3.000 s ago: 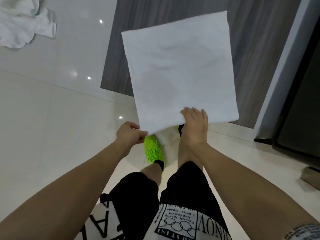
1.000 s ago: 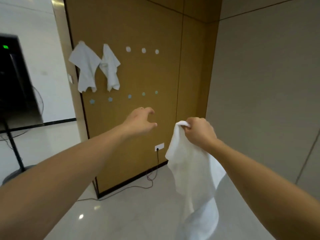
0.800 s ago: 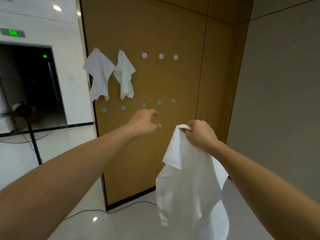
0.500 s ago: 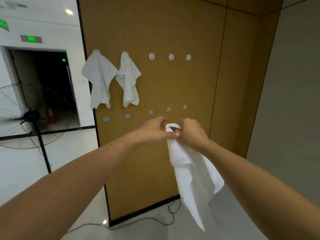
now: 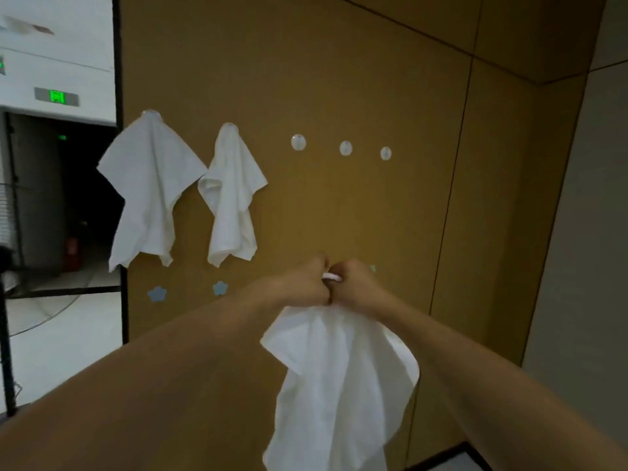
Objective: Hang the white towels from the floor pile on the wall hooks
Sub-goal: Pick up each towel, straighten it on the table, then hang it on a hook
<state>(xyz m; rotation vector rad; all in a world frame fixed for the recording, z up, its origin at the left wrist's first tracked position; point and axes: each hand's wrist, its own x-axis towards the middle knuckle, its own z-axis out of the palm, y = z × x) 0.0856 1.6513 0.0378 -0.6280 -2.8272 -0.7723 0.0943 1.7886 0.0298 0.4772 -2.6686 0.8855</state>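
So the brown wall panel (image 5: pixel 339 79) fills way more of the view than it did a second ago, meaning the person has walked right up to it and is basically at hanging range now. Two white towels (image 5: pixel 149 188) are already draped off hooks up and to the left of the fingers, and three bare round hooks (image 5: pixel 298 142) sit in a row straight above the fingers, with the nearest free one being the obvious next target imo. The towel in hand (image 5: pixel 336 385) hangs down below the fingers in a loose bunch, with a small bit of it poking out above, between the two fists. The big change: the left hand (image 5: pixel 302 287) was floating free a second ago, and now it has come in and its fingers are curled tight round the top of the towel, knuckle to knuckle with the right hand (image 5: pixel 356 288), which is clamped on the same bit. Looks like they're gathering or spreading a corner to loop over a hook. A few little blue star stickers (image 5: pixel 157 294) sit left of the fingers, at about the same height.
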